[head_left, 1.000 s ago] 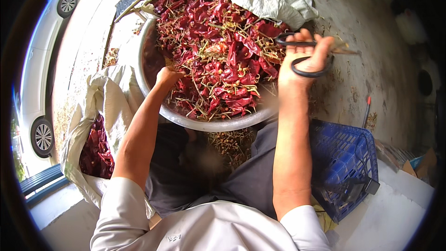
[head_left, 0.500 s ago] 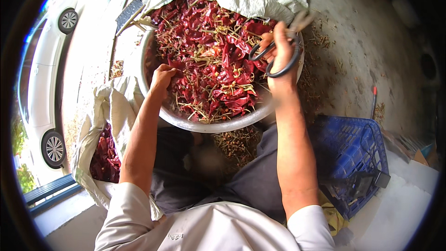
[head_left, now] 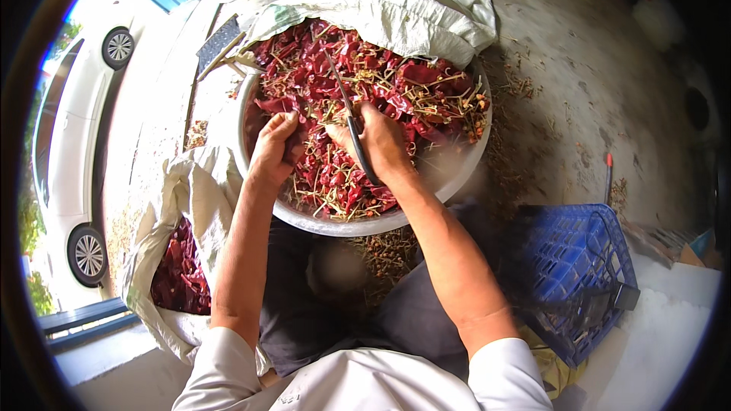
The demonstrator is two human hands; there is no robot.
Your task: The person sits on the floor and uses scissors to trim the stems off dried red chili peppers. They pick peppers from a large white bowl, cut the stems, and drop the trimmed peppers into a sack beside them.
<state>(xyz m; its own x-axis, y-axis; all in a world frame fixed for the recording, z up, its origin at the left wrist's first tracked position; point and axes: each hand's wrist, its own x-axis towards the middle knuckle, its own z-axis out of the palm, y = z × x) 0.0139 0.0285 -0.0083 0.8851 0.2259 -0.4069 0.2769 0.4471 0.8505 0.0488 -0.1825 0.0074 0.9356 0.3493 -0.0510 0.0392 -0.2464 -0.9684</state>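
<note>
A wide metal basin (head_left: 356, 227) between my knees is heaped with dried red chili peppers (head_left: 419, 72), mixed with pale stems. My left hand (head_left: 272, 144) is closed at the basin's left side, its thumb and fingers pinching a dried chili pepper (head_left: 280, 103). Over the middle of the heap, my right hand (head_left: 384, 143) is shut on a pair of black-handled scissors (head_left: 358, 143). The blades point up and away from me and look nearly together. Part of the handles is hidden by the fingers.
A white woven sack (head_left: 381, 4) lies over the basin's far edge. Another sack (head_left: 209, 179) with red peppers stands at left. To the right is a blue plastic crate (head_left: 586, 247). Stem scraps (head_left: 521, 80) litter the floor. A white car (head_left: 80, 137) is parked outside at left.
My right hand has swung with the scissors from the basin's right rim to its middle, near my left hand. A pepper now shows at the left fingertips. The whole view has shifted slightly.
</note>
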